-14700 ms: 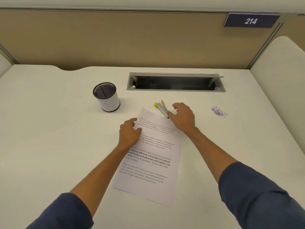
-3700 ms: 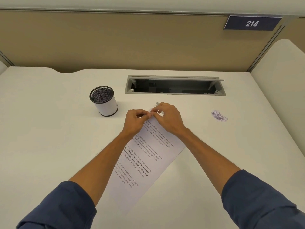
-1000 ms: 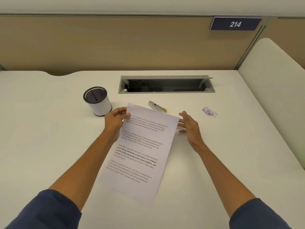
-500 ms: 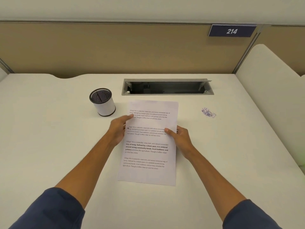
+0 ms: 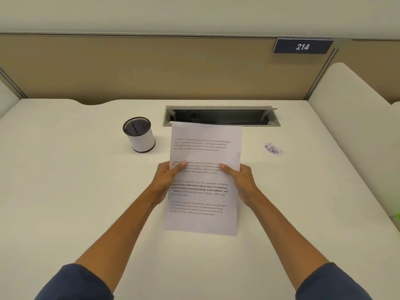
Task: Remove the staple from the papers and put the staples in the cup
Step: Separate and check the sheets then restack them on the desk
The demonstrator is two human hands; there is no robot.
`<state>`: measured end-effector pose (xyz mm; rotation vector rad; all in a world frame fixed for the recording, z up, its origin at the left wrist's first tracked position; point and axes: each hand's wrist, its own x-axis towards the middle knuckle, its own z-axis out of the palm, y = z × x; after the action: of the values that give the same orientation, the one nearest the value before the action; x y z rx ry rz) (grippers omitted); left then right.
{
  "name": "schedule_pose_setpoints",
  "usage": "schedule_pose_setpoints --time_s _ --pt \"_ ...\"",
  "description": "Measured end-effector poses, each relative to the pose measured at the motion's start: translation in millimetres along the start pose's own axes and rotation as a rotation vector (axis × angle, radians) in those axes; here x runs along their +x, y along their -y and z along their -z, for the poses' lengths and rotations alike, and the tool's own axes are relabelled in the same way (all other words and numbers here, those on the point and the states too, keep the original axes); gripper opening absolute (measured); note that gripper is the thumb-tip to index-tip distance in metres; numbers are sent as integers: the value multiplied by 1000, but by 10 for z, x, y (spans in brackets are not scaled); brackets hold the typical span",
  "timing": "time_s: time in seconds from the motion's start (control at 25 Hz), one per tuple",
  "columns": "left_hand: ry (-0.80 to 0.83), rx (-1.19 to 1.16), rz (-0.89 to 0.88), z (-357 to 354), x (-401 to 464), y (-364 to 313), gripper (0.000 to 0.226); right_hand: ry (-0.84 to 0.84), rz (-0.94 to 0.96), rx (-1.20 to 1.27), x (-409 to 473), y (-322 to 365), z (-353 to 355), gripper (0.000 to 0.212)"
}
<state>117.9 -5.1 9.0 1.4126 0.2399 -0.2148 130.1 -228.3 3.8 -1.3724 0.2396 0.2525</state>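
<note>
- Papers (image 5: 205, 180) held up off the table (image 5: 65, 191) in the middle of the view, printed side toward the person, top edge reaching the far cable slot (image 5: 221, 116); raised like this, probably so the sheets can be squared up or checked for a staple
- Left hand (image 5: 166, 176) grasps the left edge about halfway up, thumb on the printed face, other fingers hidden behind the sheets; right hand (image 5: 240, 176) grasps the right edge at the same height, thumb likewise on top; a grip on both sides keeps the thin sheets flat instead of drooping
- Staple itself not visible at any corner; too small to tell whether one is left in the papers
- Mesh cup (image 5: 139, 134) stands upright on the table just left of the papers, mouth open upward, near enough for a short reach when dropping a staple in; nothing can be made out inside it
- Small purplish heap (image 5: 273, 148) lies on the table to the right, well apart from the papers; it may be loose staples or clips, but that is unclear
- Judgement: no prying is under way, since both hands are taken up with the sheets; one hand must let go before any staple can be carried to the cup
</note>
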Motion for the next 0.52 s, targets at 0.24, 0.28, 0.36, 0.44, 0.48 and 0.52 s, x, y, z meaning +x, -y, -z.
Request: schedule_pose_setpoints --time_s 0.24,0.28,0.36,0.44,0.48,0.52 --pt "-7 -54 -231 -108 -210 -388 18 -7 266 1 -302 454 -115 9" --pt "-5 -57 -268 -123 -257 -431 17 -4 302 3 -349 503 -121 9" --pt "7 -57 -318 -144 -332 -476 16 -4 347 6 -416 555 -120 7" --pt "23 -23 -326 -162 -387 -438 16 -1 351 -12 -470 529 -122 7" --pt "19 0 -313 -172 -411 -398 16 4 345 -27 -497 485 -126 8" --pt "11 18 -295 -177 -425 -349 17 9 334 -42 -516 434 -130 10"
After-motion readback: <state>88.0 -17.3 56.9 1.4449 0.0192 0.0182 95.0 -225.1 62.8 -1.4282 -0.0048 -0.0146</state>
